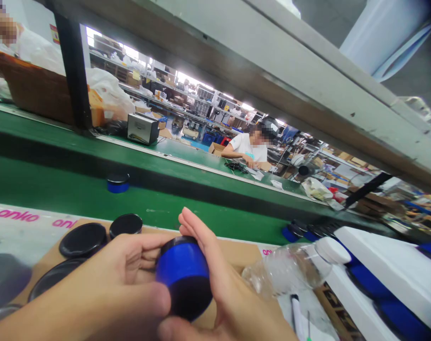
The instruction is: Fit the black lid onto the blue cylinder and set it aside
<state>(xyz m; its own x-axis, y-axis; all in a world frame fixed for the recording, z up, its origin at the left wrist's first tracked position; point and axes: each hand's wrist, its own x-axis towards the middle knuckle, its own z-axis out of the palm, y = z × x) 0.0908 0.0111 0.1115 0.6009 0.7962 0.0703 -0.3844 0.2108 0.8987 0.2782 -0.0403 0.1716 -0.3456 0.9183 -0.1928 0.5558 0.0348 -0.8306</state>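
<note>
Between my two hands is a short blue cylinder (183,265) with black ends, tilted so that one black end faces me. My left hand (130,270) wraps its left side, thumb near the lower edge. My right hand (219,270) presses its right side with long, straight fingers and the thumb below. What the cylinder is, I cannot make out. Just left of my left hand lie several round black pieces, one a black disc (83,240), on brown cardboard (237,253).
A clear plastic bottle (290,265) lies to the right, beside white foam trays (389,270) holding blue cylinders. Another blue cylinder (118,183) stands on the green conveyor belt (187,208). A metal beam (237,80) crosses overhead. Across the belt sits a person (249,148) working.
</note>
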